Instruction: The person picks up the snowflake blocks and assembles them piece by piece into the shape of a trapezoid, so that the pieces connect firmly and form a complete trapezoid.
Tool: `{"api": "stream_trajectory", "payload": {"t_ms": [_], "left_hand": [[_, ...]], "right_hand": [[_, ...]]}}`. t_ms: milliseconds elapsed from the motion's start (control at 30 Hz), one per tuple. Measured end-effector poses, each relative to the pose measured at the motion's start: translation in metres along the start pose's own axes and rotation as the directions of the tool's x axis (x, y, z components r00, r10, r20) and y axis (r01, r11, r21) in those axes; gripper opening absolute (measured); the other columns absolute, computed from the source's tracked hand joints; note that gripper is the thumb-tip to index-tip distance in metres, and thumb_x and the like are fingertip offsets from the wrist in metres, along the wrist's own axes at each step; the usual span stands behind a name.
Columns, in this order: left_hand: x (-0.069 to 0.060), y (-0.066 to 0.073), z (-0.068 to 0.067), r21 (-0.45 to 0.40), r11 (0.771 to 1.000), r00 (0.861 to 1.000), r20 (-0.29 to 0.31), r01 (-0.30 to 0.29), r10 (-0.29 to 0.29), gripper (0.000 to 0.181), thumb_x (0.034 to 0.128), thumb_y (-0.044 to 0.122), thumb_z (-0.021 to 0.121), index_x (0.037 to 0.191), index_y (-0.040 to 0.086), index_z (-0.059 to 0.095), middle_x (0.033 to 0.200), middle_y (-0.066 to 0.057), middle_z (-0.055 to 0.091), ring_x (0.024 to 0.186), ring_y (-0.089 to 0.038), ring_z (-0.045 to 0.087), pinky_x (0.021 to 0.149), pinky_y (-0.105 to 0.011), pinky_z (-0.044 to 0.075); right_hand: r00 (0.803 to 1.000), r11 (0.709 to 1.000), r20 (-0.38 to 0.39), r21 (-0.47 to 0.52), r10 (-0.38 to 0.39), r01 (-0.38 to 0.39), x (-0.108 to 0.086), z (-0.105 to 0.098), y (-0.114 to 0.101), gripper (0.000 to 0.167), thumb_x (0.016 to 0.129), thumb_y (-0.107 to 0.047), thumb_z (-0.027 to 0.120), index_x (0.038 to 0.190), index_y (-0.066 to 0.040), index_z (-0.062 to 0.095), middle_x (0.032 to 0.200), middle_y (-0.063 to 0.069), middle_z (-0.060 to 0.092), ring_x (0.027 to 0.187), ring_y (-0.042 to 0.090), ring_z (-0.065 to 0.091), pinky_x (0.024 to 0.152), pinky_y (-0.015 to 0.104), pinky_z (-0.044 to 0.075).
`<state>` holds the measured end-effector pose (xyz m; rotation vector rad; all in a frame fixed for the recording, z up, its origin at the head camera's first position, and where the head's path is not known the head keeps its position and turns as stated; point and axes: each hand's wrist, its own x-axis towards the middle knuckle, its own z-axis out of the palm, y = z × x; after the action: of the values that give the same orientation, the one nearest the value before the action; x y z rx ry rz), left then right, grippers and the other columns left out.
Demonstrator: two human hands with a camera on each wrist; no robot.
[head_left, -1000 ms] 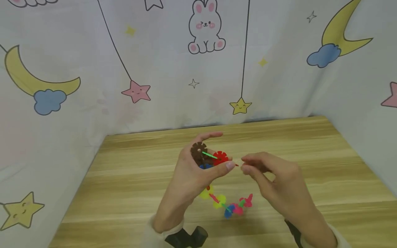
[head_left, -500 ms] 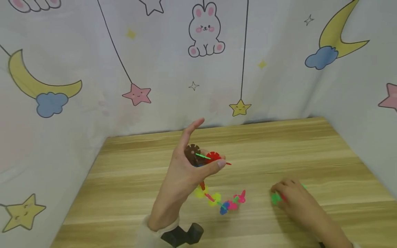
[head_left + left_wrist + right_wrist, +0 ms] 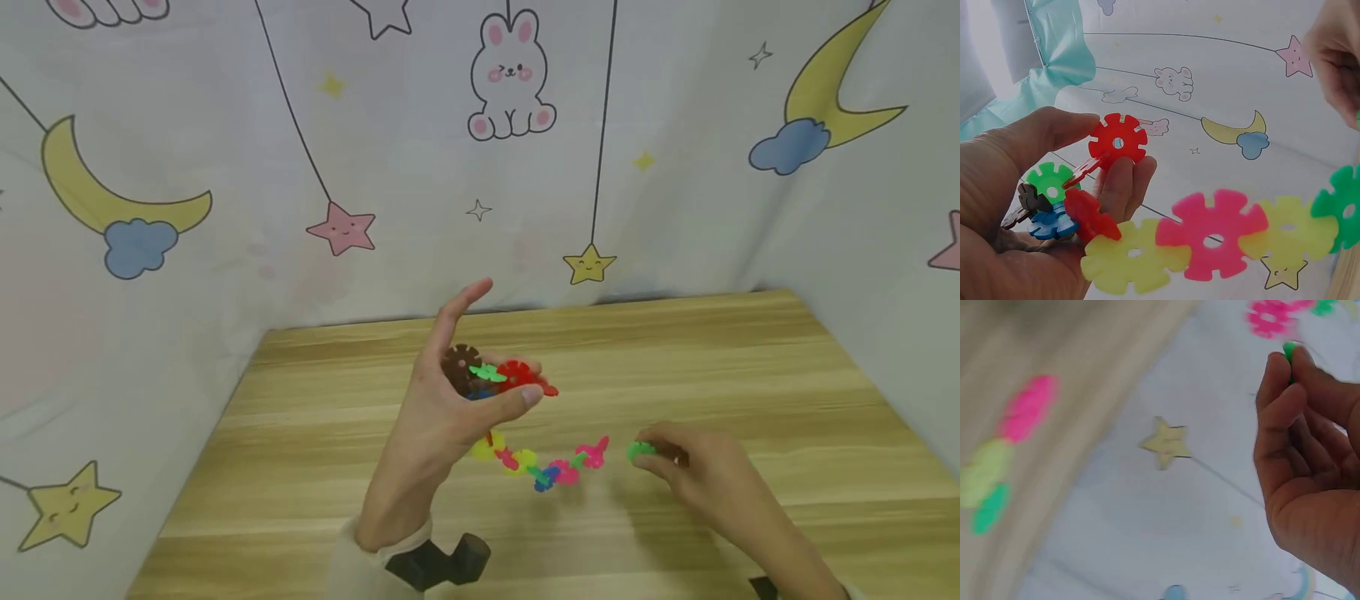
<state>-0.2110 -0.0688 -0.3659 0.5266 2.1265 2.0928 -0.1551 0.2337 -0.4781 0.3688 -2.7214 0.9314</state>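
My left hand pinches a red notched plastic disc between thumb and fingers, index finger raised. This disc belongs to a chain of interlocking discs: brown, green, blue and red ones lie in the palm. Below the hand the chain hangs on through yellow, pink and green discs, ending in a pink disc. To the right, my right hand pinches a green disc between thumb and fingertips, apart from the chain's pink end.
A wood-grain table lies beneath both hands. Blurred pink, yellow and green pieces show over wood in the right wrist view. A patterned white curtain stands behind and at the sides.
My right hand left the red piece near the left thumb, reached down right to the table, and now comes up leftward with a green disc. The left hand shifted slightly left, keeping its grip.
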Motion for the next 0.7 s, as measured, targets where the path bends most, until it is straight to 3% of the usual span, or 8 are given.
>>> {"api": "stream_trajectory", "payload": {"t_ms": [133, 367, 500, 600, 700], "left_hand": [[0.001, 0.000, -0.001, 0.034, 0.999, 1.000, 0.003, -0.029, 0.029, 0.099, 0.0826, 0.011, 0.092, 0.156, 0.054, 0.041, 0.089, -0.013, 0.051, 0.075, -0.024, 0.052, 0.065, -0.027, 0.052], [-0.001, 0.002, -0.005, 0.016, 0.996, 0.994, 0.072, -0.085, 0.084, 0.098, 0.0836, 0.010, 0.090, 0.159, 0.049, 0.039, 0.079, -0.014, 0.052, 0.068, -0.029, 0.049, 0.060, -0.028, 0.048], [-0.003, 0.004, -0.006, -0.011, 0.996, 0.989, 0.115, -0.093, 0.093, 0.096, 0.0848, 0.010, 0.088, 0.160, 0.046, 0.039, 0.082, -0.012, 0.065, 0.066, -0.028, 0.056, 0.061, -0.029, 0.052], [-0.003, 0.004, -0.005, -0.063, 0.991, 0.978, 0.168, -0.115, 0.124, 0.097, 0.0861, 0.004, 0.085, 0.162, 0.040, 0.037, 0.099, -0.013, 0.079, 0.073, -0.030, 0.070, 0.067, -0.031, 0.059], [-0.003, 0.005, -0.005, -0.100, 0.987, 0.970, 0.197, -0.125, 0.143, 0.097, 0.0868, 0.000, 0.083, 0.163, 0.036, 0.035, 0.111, -0.016, 0.081, 0.083, -0.033, 0.077, 0.071, -0.033, 0.063]], "right_hand": [[0.988, 0.985, -0.147, 0.155, -0.054, 0.077, 0.007, -0.012, -0.036, 0.025, 0.092, 0.001, 0.081, 0.113, -0.013, 0.083, 0.085, -0.004, 0.082, 0.069, -0.007, 0.067, 0.056, 0.017, 0.054], [0.976, 0.902, -0.192, 0.397, -0.100, 0.171, 0.018, -0.026, -0.082, 0.026, 0.094, 0.004, 0.078, 0.112, -0.015, 0.081, 0.087, -0.003, 0.082, 0.067, 0.005, 0.075, 0.063, 0.022, 0.062], [0.966, 0.864, -0.228, 0.452, -0.125, 0.219, 0.027, -0.027, -0.095, 0.027, 0.092, 0.011, 0.076, 0.109, -0.009, 0.079, 0.085, -0.002, 0.080, 0.066, 0.009, 0.074, 0.066, 0.024, 0.064], [0.953, 0.851, -0.261, 0.454, -0.155, 0.263, 0.033, -0.026, -0.101, 0.029, 0.089, 0.015, 0.077, 0.107, -0.007, 0.078, 0.081, -0.002, 0.079, 0.065, 0.006, 0.072, 0.065, 0.023, 0.063], [0.929, 0.838, -0.298, 0.431, -0.219, 0.335, 0.038, -0.026, -0.103, 0.031, 0.086, 0.017, 0.077, 0.107, -0.006, 0.079, 0.079, -0.002, 0.078, 0.065, 0.003, 0.071, 0.064, 0.022, 0.063]]}}
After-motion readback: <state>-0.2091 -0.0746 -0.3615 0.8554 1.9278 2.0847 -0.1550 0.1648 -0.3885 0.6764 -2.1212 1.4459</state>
